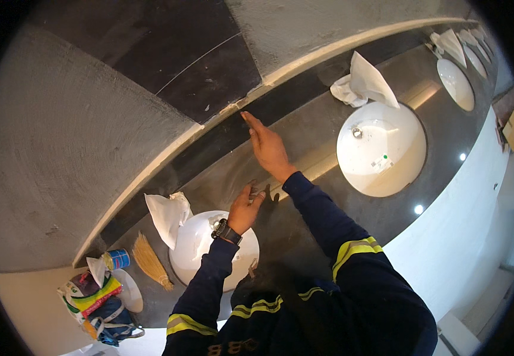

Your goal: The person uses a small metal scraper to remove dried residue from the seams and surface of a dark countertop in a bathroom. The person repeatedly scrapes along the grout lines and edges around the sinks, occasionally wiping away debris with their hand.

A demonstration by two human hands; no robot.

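My right hand reaches forward with its fingers stretched out. Their tips are at the dark backsplash strip, just below the pale ledge edge of the wall. Nothing shows in that hand. Lower and to the left, my left hand hovers over the dark countertop, beside a white round sink. Its thumb and fingers are slightly bent and apart, with nothing visible between them. A black watch is on that wrist. Above the backsplash, a dark glossy panel is set between rough grey wall areas.
Another white sink lies to the right, with white wrapping behind its tap area. More sinks line the counter at far right. At left are a straw hand broom, a blue can, a colourful bag and a blue bag.
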